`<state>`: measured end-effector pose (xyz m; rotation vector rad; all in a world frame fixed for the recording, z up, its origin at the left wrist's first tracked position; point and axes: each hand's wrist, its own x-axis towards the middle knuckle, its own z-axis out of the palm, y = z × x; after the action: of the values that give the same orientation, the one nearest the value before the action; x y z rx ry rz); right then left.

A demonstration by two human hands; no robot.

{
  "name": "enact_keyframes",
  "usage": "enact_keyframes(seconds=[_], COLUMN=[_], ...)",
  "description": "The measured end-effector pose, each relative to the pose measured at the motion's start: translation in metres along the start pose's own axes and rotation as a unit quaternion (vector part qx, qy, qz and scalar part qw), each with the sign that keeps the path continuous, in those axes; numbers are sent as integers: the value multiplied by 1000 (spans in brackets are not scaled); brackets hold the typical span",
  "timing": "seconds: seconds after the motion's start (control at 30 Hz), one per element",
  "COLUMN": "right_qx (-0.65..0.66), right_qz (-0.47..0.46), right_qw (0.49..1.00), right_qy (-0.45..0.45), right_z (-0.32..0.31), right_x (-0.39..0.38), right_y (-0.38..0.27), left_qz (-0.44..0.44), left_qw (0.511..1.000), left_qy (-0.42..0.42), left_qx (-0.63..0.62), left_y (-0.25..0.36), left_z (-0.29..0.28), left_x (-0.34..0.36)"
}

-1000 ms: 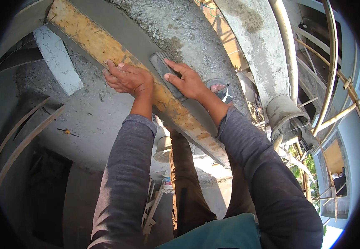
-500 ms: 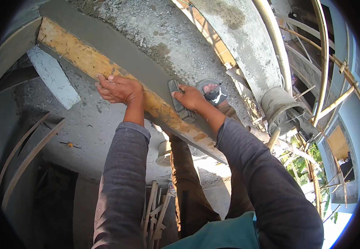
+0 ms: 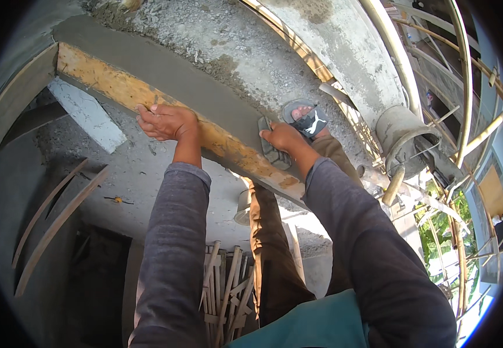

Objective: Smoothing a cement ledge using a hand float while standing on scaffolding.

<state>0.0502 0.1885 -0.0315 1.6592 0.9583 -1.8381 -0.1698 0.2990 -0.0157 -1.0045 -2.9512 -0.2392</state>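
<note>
A long wooden board (image 3: 109, 78) runs slantwise along the edge of a strip of wet grey mortar (image 3: 164, 64). My left hand (image 3: 170, 123) is closed over the board's near edge, its thumb on the board's face. In my right hand (image 3: 283, 139) is a grey, mortar-smeared plastering float (image 3: 273, 152), pressed to the mortar beside the board. The fingers wrap the float's handle, which the hand mostly hides. Smears of mortar mark the lower right part of the board.
My sandalled foot (image 3: 306, 119) rests on the rough concrete beyond the board. To the right hangs a grey bucket (image 3: 405, 136) near bamboo poles (image 3: 466, 75). Wooden sticks (image 3: 225, 290) stand below, and another bucket (image 3: 243, 207) sits behind my leg.
My right hand has slid the float a little to the right and down along the mortar strip. My left hand keeps its hold on the board. The view has shifted slightly.
</note>
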Motion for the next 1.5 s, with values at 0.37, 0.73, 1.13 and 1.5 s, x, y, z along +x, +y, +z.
enact_keyframes(seconds=[0.37, 0.73, 1.13, 1.5], right_qx=[348, 327, 353, 510], right_qz=[-98, -264, -325, -312], right_qw=[918, 886, 865, 800], right_qy=[163, 196, 146, 42], right_z=[38, 50, 46, 4], right_x=[-240, -239, -239, -311], right_y=[15, 17, 15, 46], left_qz=[-11, 16, -79, -213], left_qw=[999, 997, 926, 878], left_qy=[48, 59, -208, -414], left_qx=[7, -38, -304, -109], left_y=[-1, -4, -67, -101], left_z=[9, 3, -106, -351], left_x=[3, 8, -49, -192])
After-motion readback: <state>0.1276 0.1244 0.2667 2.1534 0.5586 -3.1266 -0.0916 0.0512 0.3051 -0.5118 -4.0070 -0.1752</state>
